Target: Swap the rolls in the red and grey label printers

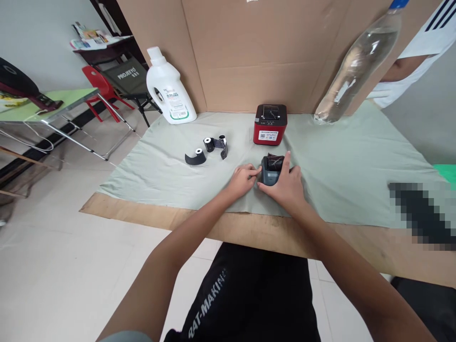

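Note:
A small dark grey-blue printer [270,177] sits on the cloth near the table's front, with glossy black material showing at its top. Around its right side and front edge wraps my right hand [290,187], thumb low and index finger raised along the top. My left hand [242,180] has curled fingers, its fingertips pressed on the printer's left side. Directly behind stands a red and black printer [270,128] with a white label. Over to the left lie several small rolls of black paper [208,144], partly unrolled.
A white detergent bottle [171,90] stands at the back left; a large clear bottle [359,66] leans at the back right. Cardboard [263,57] walls the rear. A pixelated dark object [422,213] lies right. Another person's arm [406,69] shows beyond the cardboard.

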Demonstrator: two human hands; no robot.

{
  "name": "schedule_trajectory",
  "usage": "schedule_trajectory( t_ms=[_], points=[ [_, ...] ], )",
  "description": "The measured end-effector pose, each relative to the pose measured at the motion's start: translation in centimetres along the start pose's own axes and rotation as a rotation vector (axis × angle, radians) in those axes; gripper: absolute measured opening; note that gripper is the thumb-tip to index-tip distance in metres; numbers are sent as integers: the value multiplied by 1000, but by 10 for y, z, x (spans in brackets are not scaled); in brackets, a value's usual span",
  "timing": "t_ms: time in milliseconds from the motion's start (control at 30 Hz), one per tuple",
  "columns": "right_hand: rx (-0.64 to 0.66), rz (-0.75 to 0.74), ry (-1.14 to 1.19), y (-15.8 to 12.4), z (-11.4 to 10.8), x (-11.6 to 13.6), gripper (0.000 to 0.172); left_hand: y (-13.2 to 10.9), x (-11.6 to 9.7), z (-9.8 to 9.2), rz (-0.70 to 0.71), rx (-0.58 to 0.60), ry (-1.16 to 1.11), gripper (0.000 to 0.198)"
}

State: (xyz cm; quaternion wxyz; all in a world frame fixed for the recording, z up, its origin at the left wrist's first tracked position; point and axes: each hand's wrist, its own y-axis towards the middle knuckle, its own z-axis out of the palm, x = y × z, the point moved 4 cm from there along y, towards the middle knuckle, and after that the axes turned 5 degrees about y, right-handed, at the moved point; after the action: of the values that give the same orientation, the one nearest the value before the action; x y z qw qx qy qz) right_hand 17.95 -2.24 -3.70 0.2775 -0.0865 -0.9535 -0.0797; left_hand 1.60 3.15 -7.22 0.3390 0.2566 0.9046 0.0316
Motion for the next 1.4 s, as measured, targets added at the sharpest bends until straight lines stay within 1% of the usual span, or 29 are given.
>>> schedule_trajectory(
  t_ms=[167,300,467,633,800,933,1033,1100,1233,1333,1400],
  points=[
    [-16,-3,-4,0,1,1,143,1,-2,-2,-58,24,97,47],
    [-36,-5,-18,-1,2,1,140,3,-3,-1,-70,27,137,45],
    [-54,-7,-25,-1,3,0,142,4,-6,-3,-79,31,149,44],
    [-60,-15,13,1,4,-3,146,6,-7,-5,-99,34,112,44],
    [-3,10,6,1,0,-2,149,6,-7,-6,-152,-37,31,38],
    [67,54,36,3,-10,-4,144,4,-6,-7,-147,-55,-49,36],
    [83,67,151,14,-18,-14,133,4,-6,-9,-128,-60,-76,36],
    [61,89,248,25,-21,-26,119,4,-6,-10,-122,-62,-82,35],
    [-58,111,461,44,-20,-47,83,5,-5,-10,-111,-50,-84,34],
    [-141,61,579,49,-15,-52,62,5,-6,-10,-85,-47,-99,35],
    [-198,36,605,49,-13,-52,52,4,-7,-11,-69,-41,-129,36]
  ],
)
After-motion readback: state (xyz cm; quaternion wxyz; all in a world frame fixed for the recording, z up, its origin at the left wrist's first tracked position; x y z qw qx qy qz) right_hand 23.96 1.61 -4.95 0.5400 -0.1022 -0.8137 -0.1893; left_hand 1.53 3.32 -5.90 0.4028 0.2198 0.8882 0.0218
